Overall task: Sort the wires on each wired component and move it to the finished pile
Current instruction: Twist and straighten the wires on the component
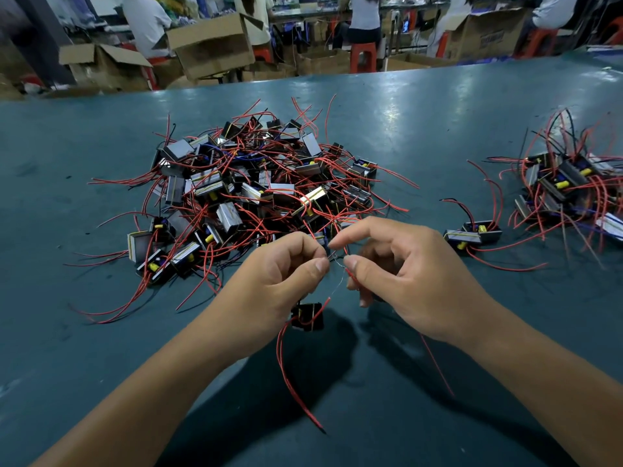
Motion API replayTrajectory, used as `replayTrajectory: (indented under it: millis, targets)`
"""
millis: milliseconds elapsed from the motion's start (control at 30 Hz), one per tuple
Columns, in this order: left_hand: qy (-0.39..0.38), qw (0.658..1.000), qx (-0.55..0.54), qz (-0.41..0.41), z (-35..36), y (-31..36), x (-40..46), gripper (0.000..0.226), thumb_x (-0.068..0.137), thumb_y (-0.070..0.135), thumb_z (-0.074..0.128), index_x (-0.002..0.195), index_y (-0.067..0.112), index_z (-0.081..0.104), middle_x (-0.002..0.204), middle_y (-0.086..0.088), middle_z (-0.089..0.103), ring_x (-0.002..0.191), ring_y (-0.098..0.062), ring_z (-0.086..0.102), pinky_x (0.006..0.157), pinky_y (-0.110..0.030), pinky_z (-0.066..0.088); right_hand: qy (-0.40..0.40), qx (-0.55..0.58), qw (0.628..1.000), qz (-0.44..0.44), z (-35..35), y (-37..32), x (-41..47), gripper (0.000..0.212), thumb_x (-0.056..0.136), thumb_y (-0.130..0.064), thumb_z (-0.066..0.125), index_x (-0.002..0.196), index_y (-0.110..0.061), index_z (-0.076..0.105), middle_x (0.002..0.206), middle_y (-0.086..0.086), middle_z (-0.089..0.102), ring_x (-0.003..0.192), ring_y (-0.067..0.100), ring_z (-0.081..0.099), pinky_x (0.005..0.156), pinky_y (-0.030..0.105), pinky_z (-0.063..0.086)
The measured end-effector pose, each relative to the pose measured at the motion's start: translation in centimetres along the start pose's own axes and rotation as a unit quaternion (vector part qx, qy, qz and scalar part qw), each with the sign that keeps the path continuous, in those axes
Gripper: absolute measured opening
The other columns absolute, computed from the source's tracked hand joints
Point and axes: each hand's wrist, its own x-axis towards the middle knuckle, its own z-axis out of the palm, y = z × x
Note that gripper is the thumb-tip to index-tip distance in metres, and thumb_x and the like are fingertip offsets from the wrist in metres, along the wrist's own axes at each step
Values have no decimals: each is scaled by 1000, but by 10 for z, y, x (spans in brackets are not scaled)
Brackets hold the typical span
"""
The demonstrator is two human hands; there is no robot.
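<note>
A small black wired component with red leads hangs just below my hands, above the teal table. My left hand pinches one of its wires between thumb and forefinger. My right hand pinches a thin bare wire end and a red lead beside it. One long red wire droops toward me. A big tangled pile of components lies beyond my hands. A smaller pile sits at the right, with one component lying at its near left edge.
The table's far edge runs across the top of the view. Behind it stand open cardboard boxes, red stools and several seated people. The table's near part, under my forearms, carries only the hanging wires.
</note>
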Motion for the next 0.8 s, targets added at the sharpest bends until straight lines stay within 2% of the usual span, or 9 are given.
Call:
replayTrajectory:
  millis: [133,267,333,400,500,567,667,800]
  targets:
    - [-1,1000,-9,1,0,0,0,13,91,27,55,78,27,60,66,4,45,59,-10,36,52,-17,33,6,0,1000,6,1,0,0,12,91,-22,62,98,-31,67,67,-2,70,54,18,67,59,31,57]
    - [11,999,38,37,2,-2,0,11,93,30,57,83,26,61,62,11,46,56,-5,38,52,-16,34,5,-2,1000,5,2,-2,-1,6,92,-19,64,93,-24,67,66,-2,69,55,17,67,58,30,57]
    - [21,997,52,54,3,-2,-1,12,95,32,57,84,28,62,62,7,48,56,-5,41,53,-17,36,8,-4,1000,4,3,-3,-1,1,90,-21,67,90,-22,68,66,-2,69,56,16,67,57,30,56]
    - [34,993,88,74,2,-1,-2,13,96,32,57,85,29,63,65,1,51,57,-6,43,53,-18,37,17,-2,1000,7,4,-4,-2,5,86,-26,69,87,-22,68,67,0,69,58,18,67,58,37,56]
    - [58,986,127,91,1,1,-4,11,95,33,58,87,27,63,66,4,54,56,-7,46,53,-24,39,19,29,999,29,7,-5,-1,5,86,-21,74,86,-18,70,67,2,70,62,23,68,61,45,58]
    - [72,984,123,102,1,3,-6,11,94,33,60,86,27,63,64,5,57,53,-8,50,50,-26,43,10,73,996,52,8,-4,-1,5,87,-17,75,85,-14,71,65,0,69,60,16,67,57,35,57]
    - [80,986,98,110,1,7,-7,10,93,32,63,86,26,65,64,1,64,53,-12,62,52,-27,51,5,139,988,62,11,-4,-1,5,87,-12,73,85,-8,70,60,-2,65,56,8,61,55,19,48]
    - [83,990,51,101,-1,7,-7,6,91,19,67,88,15,70,70,-2,72,64,-19,72,62,-25,57,28,143,989,38,12,-6,-1,4,87,-10,72,84,-8,71,59,-5,63,54,6,56,53,17,43]
